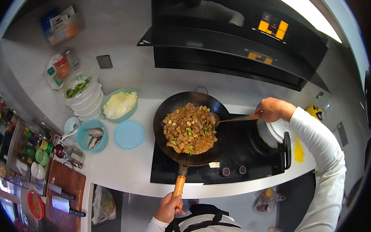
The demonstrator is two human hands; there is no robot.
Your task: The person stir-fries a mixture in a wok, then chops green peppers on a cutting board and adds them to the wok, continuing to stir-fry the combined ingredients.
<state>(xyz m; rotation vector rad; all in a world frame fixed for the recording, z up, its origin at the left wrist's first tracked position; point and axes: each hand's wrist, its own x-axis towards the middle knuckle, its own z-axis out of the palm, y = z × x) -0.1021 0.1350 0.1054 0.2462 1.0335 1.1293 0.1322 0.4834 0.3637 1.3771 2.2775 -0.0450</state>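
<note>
My left hand (169,207) grips the wooden handle (179,186) of a dark wok (200,99), which sits on the left side of a black gas hob (208,175). Inside the wok is a stir-fry of sliced meat (189,128) with green pepper pieces and pale garlic-like bits in brown sauce. My right hand (271,109) holds the wooden end of a metal spatula or ladle (235,118) from the right. The tool's head rests at the right edge of the food, partly hidden by it.
A lidded white pot (274,131) stands at the hob's right. Left of the wok are a blue lid (129,134), a blue bowl of fish (86,134), a green bowl of cabbage (126,114) and stacked baskets (87,104). Cleavers (61,204) lie on a chopping board (63,177). A range hood (225,40) hangs above.
</note>
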